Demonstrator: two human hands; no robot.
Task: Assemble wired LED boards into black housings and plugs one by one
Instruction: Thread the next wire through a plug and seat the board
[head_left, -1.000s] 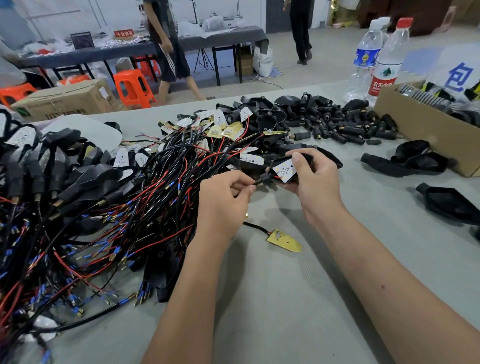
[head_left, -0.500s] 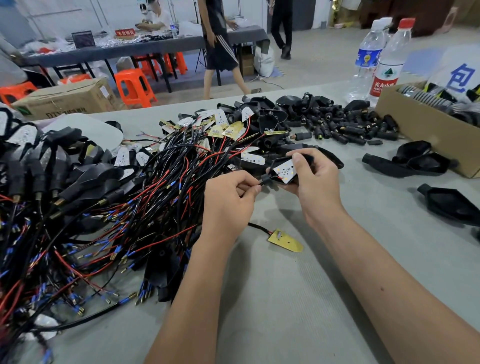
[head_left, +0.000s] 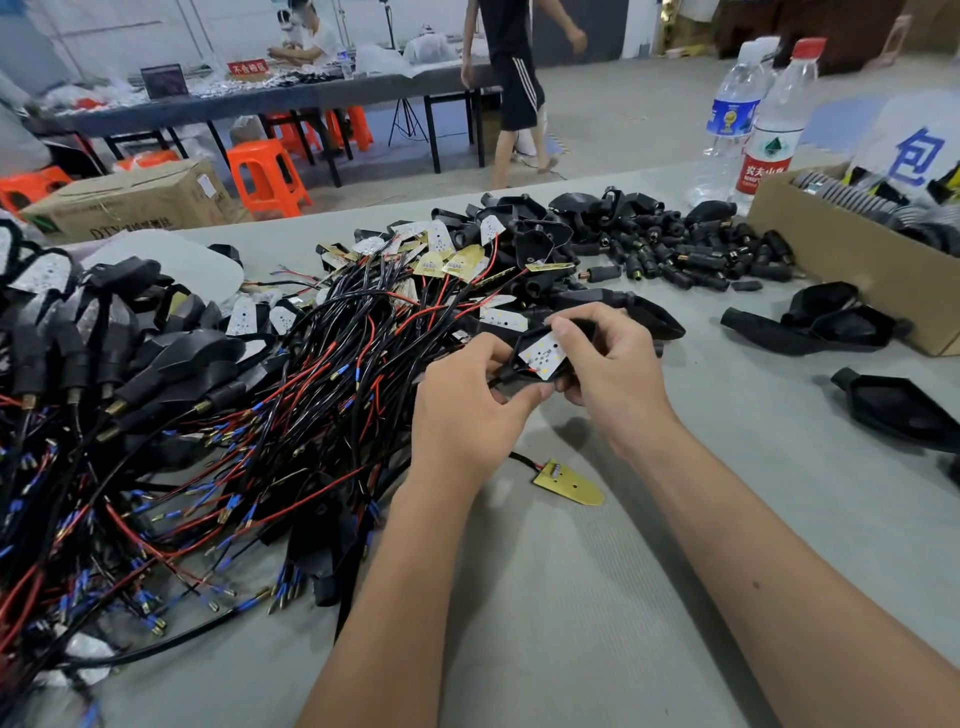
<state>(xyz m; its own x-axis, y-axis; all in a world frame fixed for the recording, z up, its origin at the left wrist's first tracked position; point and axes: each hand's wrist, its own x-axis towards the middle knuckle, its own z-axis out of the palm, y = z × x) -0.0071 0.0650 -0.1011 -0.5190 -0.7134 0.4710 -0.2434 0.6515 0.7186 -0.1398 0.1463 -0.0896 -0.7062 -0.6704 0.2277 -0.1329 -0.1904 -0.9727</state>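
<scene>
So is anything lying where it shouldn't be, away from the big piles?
One gold LED board lies by itself on the grey table, just below the left hand, apart from the wire heap. Its short black lead runs up under that hand. Nothing looks broken or spilled.

Bright, even light — sharp, edges bowed.

A heap of wired boards (head_left: 218, 415) lay on the table (head_left: 571, 597) to the left. Behind the hands sat loose plugs (head_left: 691, 254), with two bottles (head_left: 753, 119) farther back. A cardboard box (head_left: 852, 260) stood at the right, empty housings (head_left: 815, 327) just before it
</scene>
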